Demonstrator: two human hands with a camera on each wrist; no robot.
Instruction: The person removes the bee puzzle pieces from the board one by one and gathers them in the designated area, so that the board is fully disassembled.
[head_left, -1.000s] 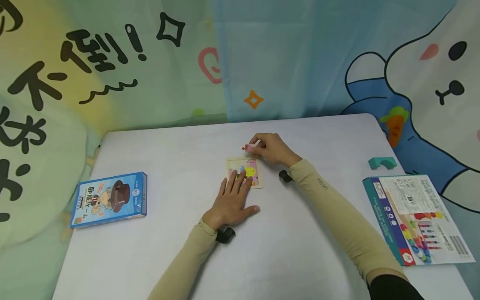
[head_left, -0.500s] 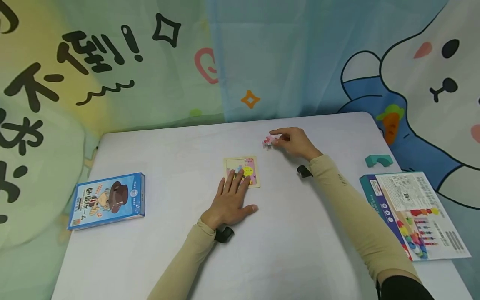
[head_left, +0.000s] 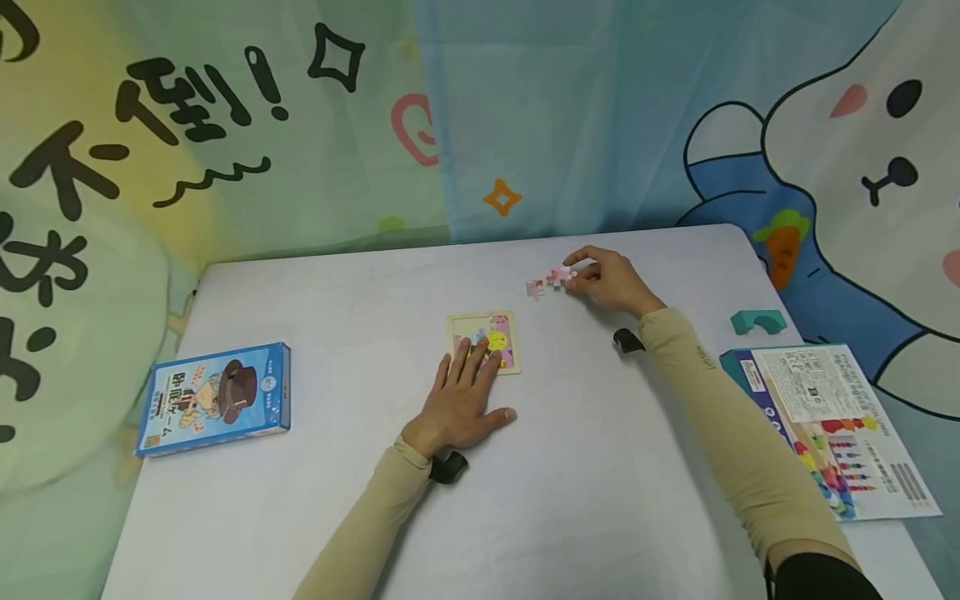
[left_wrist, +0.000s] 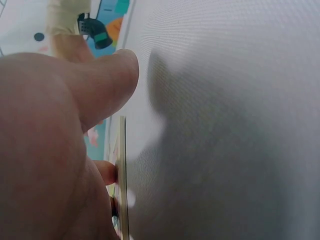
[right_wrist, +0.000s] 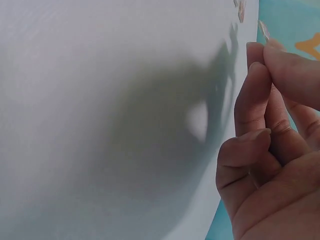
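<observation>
In the head view my left hand [head_left: 459, 400] lies with spread, straight fingers on the lower part of a small wooden puzzle board [head_left: 483, 320] with a yellow, pink and purple picture, partly covering it. My right hand [head_left: 611, 279], beyond the board to the right, pinches a small pink puzzle piece [head_left: 561, 276] between thumb and fingers. The right wrist view shows that piece edge-on at the fingertips, above the table. Another pink puzzle piece [head_left: 535, 288] lies on the table just left of it. In the left wrist view, fingertips touch the board's edge [left_wrist: 123, 175].
A blue box [head_left: 217, 400] lies at the table's left. On the right are a white and teal box [head_left: 840, 433], partly behind the right forearm, and a teal arch block [head_left: 757, 322]. A printed cloth [head_left: 562, 125] hangs behind the table's far edge.
My right hand has moved right and away from the board, holding a pink piece. A pink piece now shows on the table to its left. My left hand stays on the board.
</observation>
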